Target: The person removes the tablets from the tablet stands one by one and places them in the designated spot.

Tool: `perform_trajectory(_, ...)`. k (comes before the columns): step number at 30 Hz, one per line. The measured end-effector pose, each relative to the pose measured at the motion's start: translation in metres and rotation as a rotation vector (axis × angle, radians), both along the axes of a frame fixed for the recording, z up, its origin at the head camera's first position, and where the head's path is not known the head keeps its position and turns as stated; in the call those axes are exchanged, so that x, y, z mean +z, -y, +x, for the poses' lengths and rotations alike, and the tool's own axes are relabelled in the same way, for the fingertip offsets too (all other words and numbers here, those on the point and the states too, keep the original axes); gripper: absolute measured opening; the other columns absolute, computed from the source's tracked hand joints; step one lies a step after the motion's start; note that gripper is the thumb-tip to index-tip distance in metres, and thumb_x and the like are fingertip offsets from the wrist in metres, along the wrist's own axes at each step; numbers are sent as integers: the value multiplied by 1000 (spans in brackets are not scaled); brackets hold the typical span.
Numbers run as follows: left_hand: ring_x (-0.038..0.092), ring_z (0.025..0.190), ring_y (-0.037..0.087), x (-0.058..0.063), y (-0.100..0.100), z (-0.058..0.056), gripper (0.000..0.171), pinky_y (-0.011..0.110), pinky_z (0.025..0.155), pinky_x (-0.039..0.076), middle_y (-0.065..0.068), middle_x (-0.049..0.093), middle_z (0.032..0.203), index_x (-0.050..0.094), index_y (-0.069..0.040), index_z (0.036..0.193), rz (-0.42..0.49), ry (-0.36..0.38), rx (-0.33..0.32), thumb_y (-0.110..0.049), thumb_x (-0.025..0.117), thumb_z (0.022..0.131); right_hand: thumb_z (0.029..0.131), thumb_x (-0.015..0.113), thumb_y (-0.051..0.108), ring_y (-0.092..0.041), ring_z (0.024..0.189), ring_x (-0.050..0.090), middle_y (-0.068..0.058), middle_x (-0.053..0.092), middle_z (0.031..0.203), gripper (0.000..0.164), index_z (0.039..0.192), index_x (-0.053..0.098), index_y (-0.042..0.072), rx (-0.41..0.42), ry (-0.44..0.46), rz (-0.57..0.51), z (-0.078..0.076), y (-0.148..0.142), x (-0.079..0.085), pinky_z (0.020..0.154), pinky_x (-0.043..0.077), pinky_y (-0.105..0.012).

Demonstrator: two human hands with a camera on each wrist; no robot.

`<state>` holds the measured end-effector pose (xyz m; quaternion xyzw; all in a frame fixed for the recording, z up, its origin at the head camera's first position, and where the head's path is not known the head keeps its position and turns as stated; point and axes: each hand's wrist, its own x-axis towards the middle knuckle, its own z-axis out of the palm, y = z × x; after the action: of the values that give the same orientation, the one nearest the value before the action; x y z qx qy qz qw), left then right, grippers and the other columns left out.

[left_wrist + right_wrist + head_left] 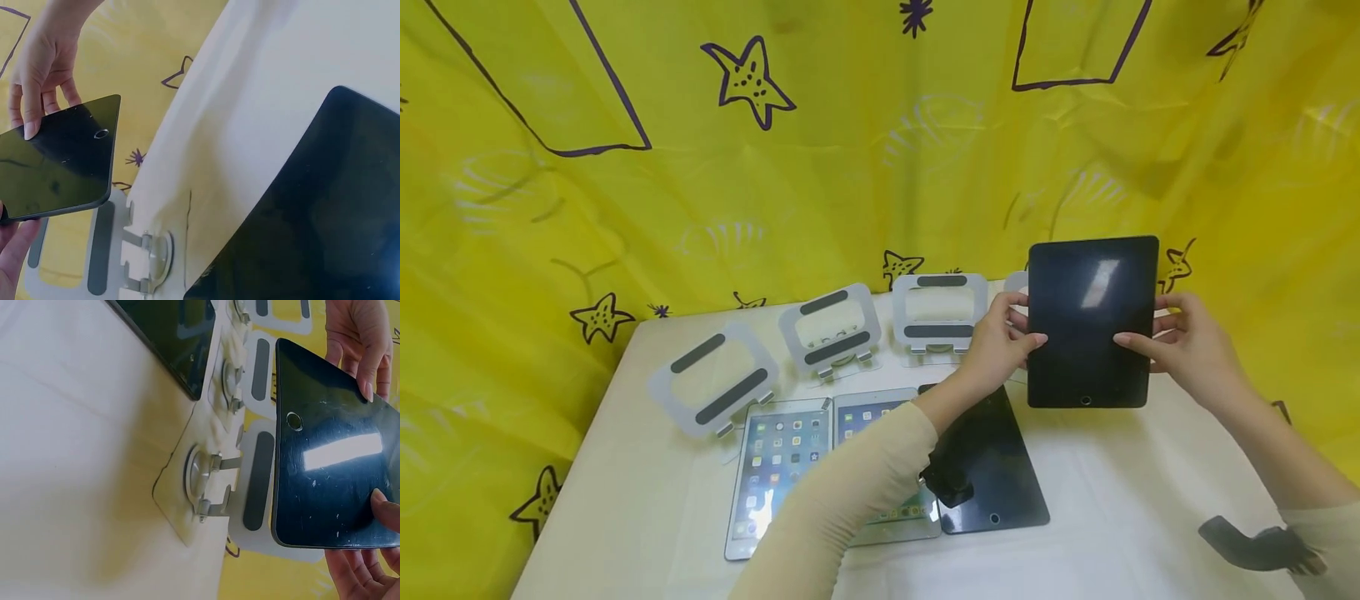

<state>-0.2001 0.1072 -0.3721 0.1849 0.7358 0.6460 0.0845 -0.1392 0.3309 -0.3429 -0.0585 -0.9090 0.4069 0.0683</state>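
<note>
Both hands hold up a black tablet (1092,325), upright with its dark screen toward me and its round button at the bottom. On its left edge my left hand (1000,337) grips with the thumb on the front and fingers behind. My right hand (1195,350) pinches the right edge the same way, thumb over the screen. Behind the tablet stands a grey tablet stand (256,487), mostly hidden in the head view; the right wrist view shows its hinge and clear base. The tablet is apart from the table and hangs in front of this stand.
Three more stands (713,379), (831,329), (940,312) line the back of the white table (647,500). Before them lie two lit tablets (782,458), (865,412) and a dark tablet (1000,467), partly under my left arm. A yellow curtain (820,192) hangs behind.
</note>
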Motion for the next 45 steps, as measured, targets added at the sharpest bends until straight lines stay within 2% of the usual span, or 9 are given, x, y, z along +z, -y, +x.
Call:
perform_trajectory(7,54,64,4,-4,1,10,46,24,51,55,1,54,88,47,-10,122,8,43,-16,-2,69,83,84,72,25,7,68,47,-27,46,111,70,128,31,-9,33,35,34,8,-3,0,53,55,-24)
perform_trajectory(11,54,65,4,-8,4,17,47,27,52,56,1,51,89,46,-8,123,27,63,-30,0,69,83,84,73,27,-1,69,55,-29,46,110,71,127,31,-11,56,67,56,12,-4,-2,54,56,-27)
perform_trajectory(15,54,64,3,-16,2,23,47,24,50,55,0,50,88,46,-8,123,43,83,-40,1,69,82,85,72,27,-13,70,60,-31,47,109,71,128,30,-11,83,100,62,15,-7,-6,55,57,-30)
perform_trajectory(24,57,63,2,-41,-10,43,44,24,47,54,-5,52,82,49,-8,117,110,160,0,8,68,80,85,72,24,-22,73,61,-32,51,101,74,127,27,-15,133,211,47,21,-18,-26,59,58,-37)
perform_trajectory(30,58,62,2,-57,-16,56,44,28,47,55,-8,52,80,50,-11,114,130,219,46,7,70,78,84,73,25,-22,74,60,-27,55,95,70,123,30,-13,151,288,76,24,-23,-37,61,58,-38)
perform_trajectory(34,60,63,4,-65,-18,63,44,31,48,55,-8,52,79,51,-13,112,136,255,66,7,71,78,83,74,26,-23,74,60,-28,55,95,70,123,31,-13,160,332,91,26,-26,-43,62,58,-40)
perform_trajectory(45,62,59,15,-81,-19,81,44,29,44,54,-5,51,79,50,-9,112,148,335,53,9,70,77,80,76,31,-23,78,60,-28,56,96,76,121,31,-14,203,493,52,32,-35,-60,64,58,-41)
